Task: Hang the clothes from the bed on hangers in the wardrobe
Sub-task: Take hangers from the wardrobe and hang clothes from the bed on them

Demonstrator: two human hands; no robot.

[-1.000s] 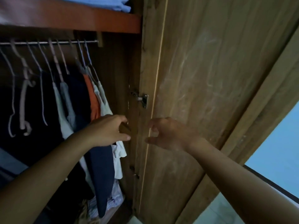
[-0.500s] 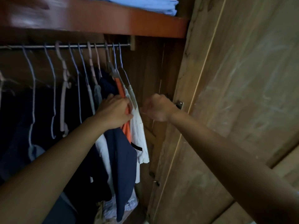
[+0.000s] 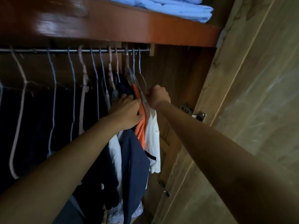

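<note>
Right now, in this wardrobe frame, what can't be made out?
- Head view: the left hand has its fingertips buried between the navy garment and the orange garment; what they hold is hidden.
- The right hand is seen from behind; whether it grips the hanger cannot be told.
- Left garments: lost in shadow.
- The rail is cut off by the left edge.

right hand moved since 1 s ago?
Yes. The right hand has gone from below the door hinge up and left to the white shirt's hanger, fingers curled at it.
</note>
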